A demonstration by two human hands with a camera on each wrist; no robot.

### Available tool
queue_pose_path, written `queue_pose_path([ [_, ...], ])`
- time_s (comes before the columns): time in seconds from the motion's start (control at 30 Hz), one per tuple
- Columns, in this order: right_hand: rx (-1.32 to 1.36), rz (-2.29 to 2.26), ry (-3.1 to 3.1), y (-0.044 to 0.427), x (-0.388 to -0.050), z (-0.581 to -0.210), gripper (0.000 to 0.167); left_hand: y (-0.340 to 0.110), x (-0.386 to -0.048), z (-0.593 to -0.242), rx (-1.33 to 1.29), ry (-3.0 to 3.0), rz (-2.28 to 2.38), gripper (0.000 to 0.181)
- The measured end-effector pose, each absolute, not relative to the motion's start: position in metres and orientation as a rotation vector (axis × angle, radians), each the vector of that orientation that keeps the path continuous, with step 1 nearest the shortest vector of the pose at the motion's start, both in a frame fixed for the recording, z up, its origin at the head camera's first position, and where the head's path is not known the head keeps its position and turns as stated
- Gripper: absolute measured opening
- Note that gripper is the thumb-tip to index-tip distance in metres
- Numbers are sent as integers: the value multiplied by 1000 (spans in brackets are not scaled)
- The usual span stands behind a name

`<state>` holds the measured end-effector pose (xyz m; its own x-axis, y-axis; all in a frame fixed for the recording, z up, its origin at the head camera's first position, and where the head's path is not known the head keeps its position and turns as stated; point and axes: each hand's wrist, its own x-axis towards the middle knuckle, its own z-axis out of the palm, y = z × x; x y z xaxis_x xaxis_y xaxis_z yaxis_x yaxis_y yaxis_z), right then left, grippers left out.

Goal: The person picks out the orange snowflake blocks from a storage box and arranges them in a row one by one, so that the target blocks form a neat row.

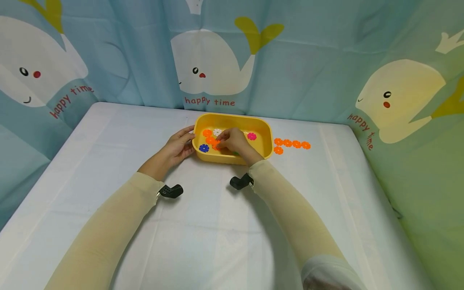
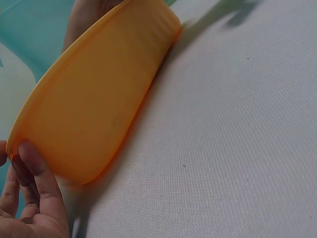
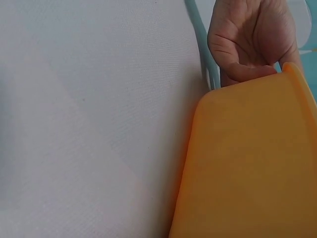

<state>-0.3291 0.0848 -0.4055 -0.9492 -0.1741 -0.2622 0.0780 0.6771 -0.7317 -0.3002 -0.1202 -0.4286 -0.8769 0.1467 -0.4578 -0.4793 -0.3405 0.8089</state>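
Observation:
A yellow plastic basin (image 1: 221,158) stands on the table, holding several flower-shaped snowflake discs. My left hand (image 1: 177,146) holds the basin's left end; in the left wrist view its thumb (image 2: 35,161) presses the outer wall just below the rim. My right hand (image 1: 235,141) reaches inside, thumb and fingers pinching an orange snowflake disc (image 1: 219,145). Around it lie more orange discs (image 1: 207,133), a white disc (image 1: 217,132), a blue disc (image 1: 204,148) and a pink disc (image 1: 251,136). A green disc (image 1: 236,153) is mostly hidden under the right hand.
Right of the basin, a row of orange discs (image 1: 287,143) lies on the white-covered table (image 1: 203,233), with one more disc (image 1: 278,150) below the row's left end. A whale-print curtain (image 1: 145,52) hangs behind the table and along its sides.

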Motion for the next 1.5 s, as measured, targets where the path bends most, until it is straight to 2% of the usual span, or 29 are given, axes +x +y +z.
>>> queue_pose_path([
  [0.53, -152, -1128, 2648, 102, -327, -404, 19, -119, -300, -428, -410, 1544, 2246, 47],
  [1.3, 20, -1419, 2436, 138, -325, -395, 26, -119, -300, -428, -445, 1533, 2250, 47],
  [1.5, -7, -1385, 2451, 148, -325, -391, 26, -119, -300, -429, -435, 1529, 2251, 48],
])
